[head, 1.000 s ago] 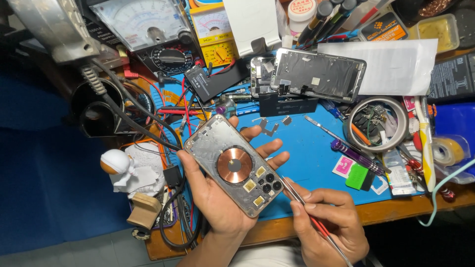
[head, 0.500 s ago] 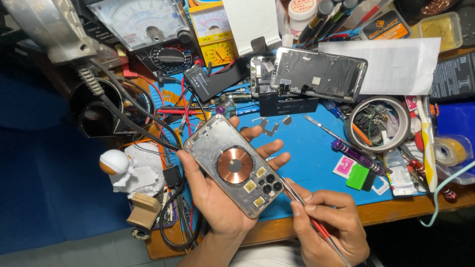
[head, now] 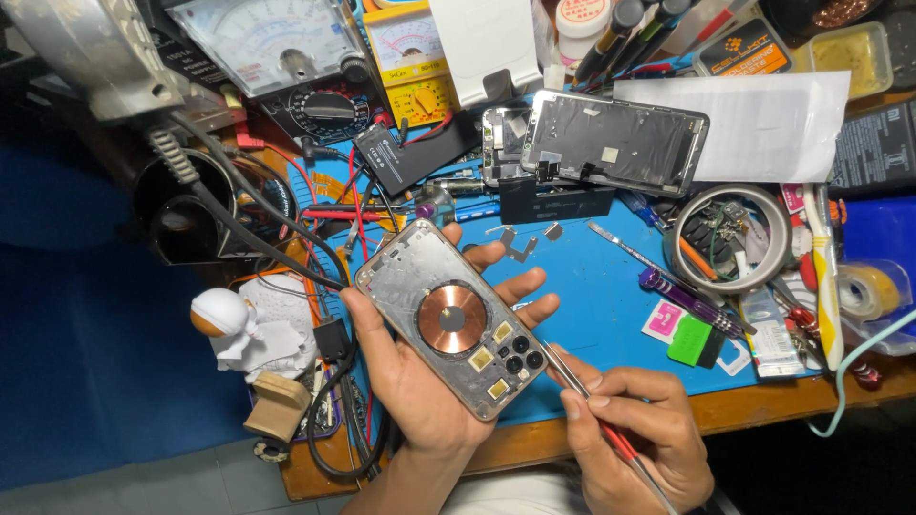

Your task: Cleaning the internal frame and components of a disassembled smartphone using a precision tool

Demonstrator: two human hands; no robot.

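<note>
My left hand (head: 420,391) holds an opened phone housing (head: 448,319) above the blue mat, inner side up, with a round copper coil in its middle and camera holes at its lower right corner. My right hand (head: 634,434) grips a thin tool with a red handle and metal tip (head: 587,401); the tip points up and left, close to the housing's camera corner. Whether the tip touches the housing is unclear.
A detached phone screen (head: 615,143) leans on a stand at the back. Two analog meters (head: 286,57) stand at the back left. A tape roll with small parts (head: 733,238), screwdrivers (head: 682,296), small metal brackets (head: 523,243), cables (head: 324,238) and a white figurine (head: 229,319) crowd the bench.
</note>
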